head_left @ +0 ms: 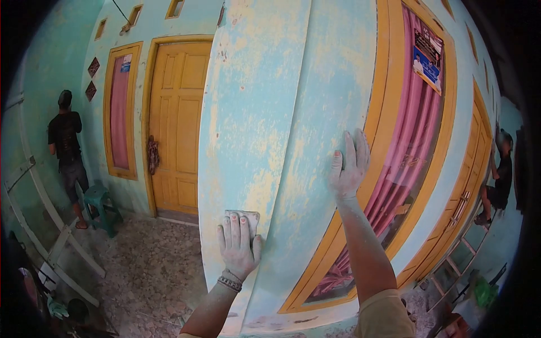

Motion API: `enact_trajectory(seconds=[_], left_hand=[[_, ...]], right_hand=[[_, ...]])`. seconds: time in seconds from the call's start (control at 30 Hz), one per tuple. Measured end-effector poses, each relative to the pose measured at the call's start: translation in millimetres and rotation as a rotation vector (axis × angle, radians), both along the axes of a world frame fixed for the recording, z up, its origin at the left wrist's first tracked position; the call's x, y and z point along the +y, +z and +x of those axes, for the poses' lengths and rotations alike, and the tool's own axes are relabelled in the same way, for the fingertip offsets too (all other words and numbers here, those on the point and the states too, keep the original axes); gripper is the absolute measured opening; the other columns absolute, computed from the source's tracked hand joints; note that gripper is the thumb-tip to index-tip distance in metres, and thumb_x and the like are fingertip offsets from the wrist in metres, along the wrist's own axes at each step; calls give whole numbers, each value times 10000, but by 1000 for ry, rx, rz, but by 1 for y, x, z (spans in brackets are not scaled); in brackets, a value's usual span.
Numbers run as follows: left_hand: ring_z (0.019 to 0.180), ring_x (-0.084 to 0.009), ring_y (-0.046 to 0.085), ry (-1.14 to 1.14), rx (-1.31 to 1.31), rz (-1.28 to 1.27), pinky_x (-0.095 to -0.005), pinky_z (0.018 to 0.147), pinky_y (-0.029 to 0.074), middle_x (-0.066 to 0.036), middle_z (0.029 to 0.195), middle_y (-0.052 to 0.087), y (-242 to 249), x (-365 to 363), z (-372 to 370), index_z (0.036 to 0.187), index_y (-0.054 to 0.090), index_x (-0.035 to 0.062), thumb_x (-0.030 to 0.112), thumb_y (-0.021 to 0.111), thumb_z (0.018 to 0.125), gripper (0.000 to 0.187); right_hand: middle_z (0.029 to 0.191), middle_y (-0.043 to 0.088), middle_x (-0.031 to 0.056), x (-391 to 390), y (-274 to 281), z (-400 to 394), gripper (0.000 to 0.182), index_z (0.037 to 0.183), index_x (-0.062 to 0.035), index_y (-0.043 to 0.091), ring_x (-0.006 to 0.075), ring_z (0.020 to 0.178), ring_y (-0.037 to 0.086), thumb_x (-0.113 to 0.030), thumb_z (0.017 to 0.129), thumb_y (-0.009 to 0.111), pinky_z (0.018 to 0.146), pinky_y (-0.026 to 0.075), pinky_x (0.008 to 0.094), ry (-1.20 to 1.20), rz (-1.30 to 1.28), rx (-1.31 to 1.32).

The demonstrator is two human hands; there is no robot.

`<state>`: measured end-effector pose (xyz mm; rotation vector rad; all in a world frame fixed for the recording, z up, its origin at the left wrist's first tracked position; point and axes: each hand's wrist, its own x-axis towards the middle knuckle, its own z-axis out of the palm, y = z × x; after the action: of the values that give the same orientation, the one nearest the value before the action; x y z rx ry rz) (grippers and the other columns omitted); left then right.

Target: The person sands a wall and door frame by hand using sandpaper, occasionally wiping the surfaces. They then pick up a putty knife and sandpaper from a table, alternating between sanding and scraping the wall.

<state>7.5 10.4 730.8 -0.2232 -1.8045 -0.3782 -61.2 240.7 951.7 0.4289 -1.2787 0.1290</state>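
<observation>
My left hand (239,250), dusty and wearing a bracelet (230,280), presses a folded piece of sandpaper (253,218) flat to the wall pillar (253,112). The sheet's top edge and right corner show past my fingers; the rest is hidden beneath them. Worn light-blue paint with yellowish patches covers the pillar. Higher and to the right, my right hand (350,169) lies with fingers apart against the blue wall, close to the yellow window frame (366,135). Nothing shows in that hand, and it is coated in pale dust.
A yellow door (179,112) is left of the pillar. One person (66,141) stands facing the left wall by a green stool (102,208) and a wooden frame (42,225). At far right, another person (499,174) is on a ladder (456,262). Pink curtains (403,146) hang behind the window.
</observation>
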Motion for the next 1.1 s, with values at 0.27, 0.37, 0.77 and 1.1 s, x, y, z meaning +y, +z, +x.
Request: enact_trajectory(seconds=[0.27, 0.37, 0.77, 1.1], left_hand=[[1375, -446, 345, 37, 123, -139, -599, 1132, 213, -279, 1471, 381, 5, -22, -8, 1404, 414, -63, 347, 584, 906, 667], [1381, -463, 326, 0, 121, -141, -624, 1127, 207, -298, 1473, 363, 5, -23, -11, 1404, 405, -71, 343, 580, 909, 669], [1352, -480, 350, 15, 75, -156, -646, 1103, 231, -306, 1449, 385, 7, -22, -9, 1387, 424, -64, 360, 556, 922, 642], [1391, -514, 266, 50, 59, -215, -670, 1124, 156, -338, 1489, 303, 54, -9, -7, 1403, 364, -121, 307, 439, 970, 614]], right_hand=[[1380, 506, 223, 1, -1, 1, 410, 1274, -8, 592, 389, 1298, 456, -256, 964, 489, 1087, 335, 489, 3, 9, -7], [1380, 503, 228, 0, -2, 2, 411, 1276, -10, 591, 394, 1298, 454, -246, 953, 495, 1090, 330, 496, 4, 0, -26], [1388, 496, 224, 0, 0, 5, 407, 1279, -22, 590, 389, 1309, 445, -237, 949, 487, 1091, 325, 504, 13, -6, -29], [1378, 509, 209, 3, -2, 3, 400, 1254, -38, 605, 373, 1304, 454, -272, 951, 487, 1089, 323, 499, 45, -34, -35]])
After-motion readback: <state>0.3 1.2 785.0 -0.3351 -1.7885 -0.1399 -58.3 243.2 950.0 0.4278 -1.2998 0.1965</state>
